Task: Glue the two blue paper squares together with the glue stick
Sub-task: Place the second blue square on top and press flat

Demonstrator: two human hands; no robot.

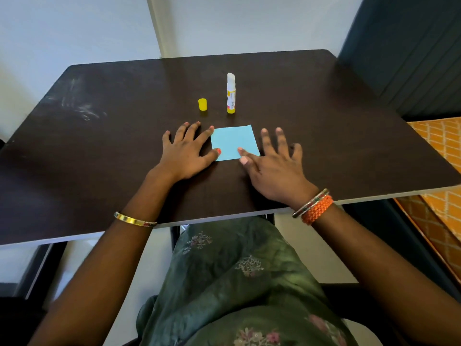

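One light blue paper square [233,141] lies flat on the dark table [99,146]; only a single square shows, and I cannot tell whether a second lies under it. My left hand [187,151] rests flat beside its left edge, thumb tip and forefinger tip touching the paper. My right hand [272,161] lies flat at its right side, with the forefinger and thumb pressing on the lower right corner. Behind the paper the glue stick [231,94] stands upright with its white glue exposed. Its yellow cap [202,104] stands apart to the left.
The table's near edge [224,216] runs just under my wrists. A white wall is behind the table, a dark blue panel [411,58] at the right, and an orange patterned cloth [439,171] beside the table's right side.
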